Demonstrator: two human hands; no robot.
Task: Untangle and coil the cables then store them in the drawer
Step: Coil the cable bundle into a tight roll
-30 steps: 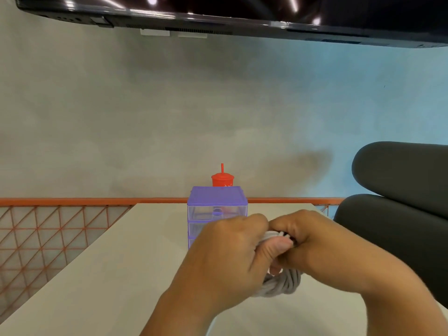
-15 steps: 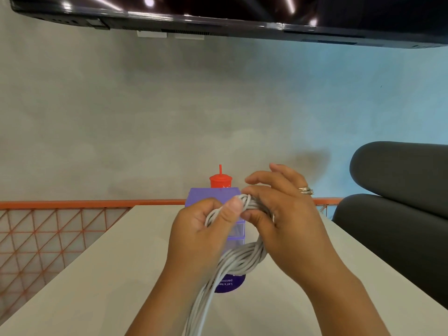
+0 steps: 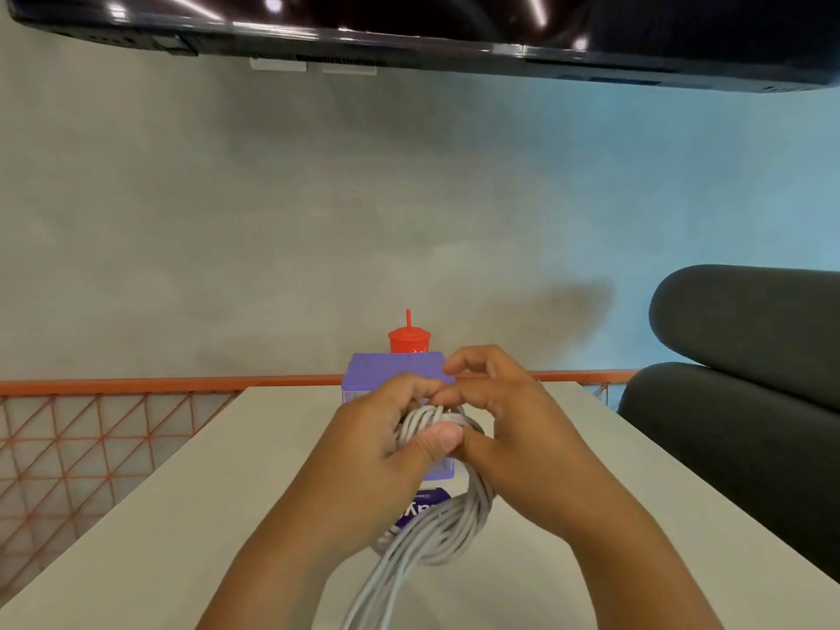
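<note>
A thick bundle of grey cable (image 3: 436, 534) hangs in loops above the white table (image 3: 182, 516). My left hand (image 3: 377, 461) grips the top of the bundle, thumb pressed across the strands. My right hand (image 3: 509, 438) holds the same loops from the right, fingers curled over them. Strands trail down toward the bottom edge of the view. Behind my hands stands a small purple drawer unit (image 3: 386, 372), mostly hidden by them; whether its drawers stand open cannot be seen.
A red cup with a straw (image 3: 408, 341) stands behind the drawer unit. A purple round label (image 3: 422, 507) lies on the table under the cable. An orange mesh railing (image 3: 91, 438) runs along the left and back. A dark sofa (image 3: 745, 384) sits at right.
My hands have lowered a little with the cable. The twisted hanging strands now form a rounder loop, and my left thumb presses across its top.
</note>
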